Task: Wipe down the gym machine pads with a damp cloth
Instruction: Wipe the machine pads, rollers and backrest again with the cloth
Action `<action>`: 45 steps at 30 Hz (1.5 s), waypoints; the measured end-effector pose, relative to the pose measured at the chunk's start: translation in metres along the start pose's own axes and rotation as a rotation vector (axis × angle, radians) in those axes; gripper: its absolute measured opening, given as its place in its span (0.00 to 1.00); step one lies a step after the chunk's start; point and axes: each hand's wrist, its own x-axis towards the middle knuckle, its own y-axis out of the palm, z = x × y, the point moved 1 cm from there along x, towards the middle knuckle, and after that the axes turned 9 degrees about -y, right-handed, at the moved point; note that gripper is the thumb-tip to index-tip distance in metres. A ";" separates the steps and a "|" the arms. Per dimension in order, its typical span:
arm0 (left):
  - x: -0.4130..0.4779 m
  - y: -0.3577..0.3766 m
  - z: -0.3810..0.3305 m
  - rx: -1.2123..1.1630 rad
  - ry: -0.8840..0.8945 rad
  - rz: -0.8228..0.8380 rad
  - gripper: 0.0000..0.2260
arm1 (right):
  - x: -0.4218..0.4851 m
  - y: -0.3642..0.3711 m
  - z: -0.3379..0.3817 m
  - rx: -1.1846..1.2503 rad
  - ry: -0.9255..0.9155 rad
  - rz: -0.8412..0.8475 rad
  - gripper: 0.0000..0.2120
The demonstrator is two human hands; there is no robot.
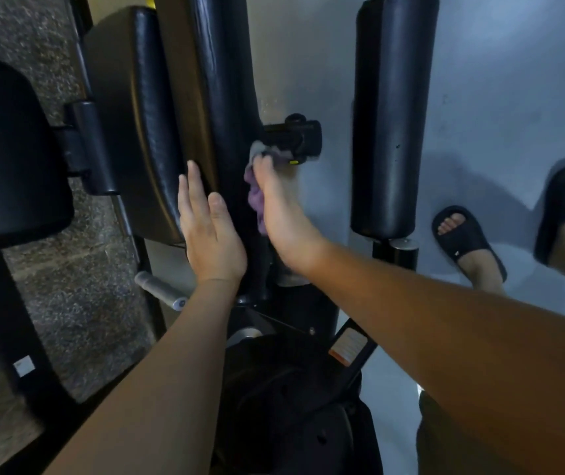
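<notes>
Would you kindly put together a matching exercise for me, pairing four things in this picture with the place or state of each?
Things:
1. left hand
2. right hand
3. cloth
4. outer roller pad

Places or states:
a. purple, bunched under a hand
b. black, standing apart, no hand on it
c. open, fingers straight, by the flat pad
d. pressing against the central roller pad

Pairs: 1-c, 2-d, 3-a, 4-b
</notes>
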 end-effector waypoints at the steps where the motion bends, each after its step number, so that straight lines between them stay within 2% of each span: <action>1: 0.001 0.002 0.000 0.008 0.007 -0.020 0.22 | 0.004 0.001 0.004 0.001 -0.043 0.006 0.21; 5: 0.003 0.003 -0.001 0.006 0.040 -0.042 0.22 | -0.021 0.008 -0.049 0.039 0.086 0.036 0.09; 8: 0.000 0.005 -0.002 0.012 0.027 -0.055 0.22 | -0.013 0.002 -0.070 0.140 0.193 -0.051 0.15; 10: 0.001 0.007 -0.002 0.026 0.035 -0.076 0.22 | 0.012 0.002 -0.056 0.035 0.176 -0.079 0.16; 13: 0.003 0.008 0.000 0.030 0.069 -0.103 0.22 | 0.039 -0.006 -0.035 -0.029 0.093 -0.029 0.33; 17: 0.002 0.009 0.000 0.025 0.076 -0.112 0.22 | 0.013 -0.006 -0.054 -0.083 0.096 -0.016 0.31; 20: 0.003 0.009 -0.001 0.024 0.090 -0.117 0.22 | 0.006 -0.006 -0.070 0.042 0.191 -0.076 0.22; 22: 0.004 0.010 -0.002 0.034 0.101 -0.131 0.23 | 0.035 -0.008 -0.055 0.014 0.197 -0.085 0.26; 25: 0.004 0.012 -0.003 0.048 0.102 -0.152 0.23 | 0.072 -0.013 -0.030 0.023 0.079 -0.120 0.30; 27: 0.005 0.013 -0.002 0.055 0.100 -0.164 0.23 | 0.074 -0.014 -0.034 0.050 0.067 -0.085 0.32; 30: 0.006 0.014 0.000 0.056 0.121 -0.184 0.23 | 0.040 -0.010 -0.056 0.034 0.245 -0.045 0.43; 34: 0.004 0.017 0.001 0.052 0.140 -0.188 0.23 | -0.011 -0.010 -0.095 0.153 0.446 -0.048 0.29; 38: 0.004 0.015 0.001 0.051 0.143 -0.180 0.23 | -0.035 -0.003 -0.100 0.241 0.503 -0.131 0.29; 40: 0.003 0.014 0.002 0.040 0.146 -0.170 0.23 | -0.019 -0.006 -0.096 0.220 0.449 -0.145 0.30; 43: 0.005 0.013 0.004 0.006 0.109 -0.136 0.23 | -0.006 -0.005 -0.079 0.204 0.339 -0.048 0.33; 45: 0.007 0.010 0.006 -0.022 0.091 -0.105 0.23 | -0.016 0.000 -0.079 0.217 0.334 -0.030 0.35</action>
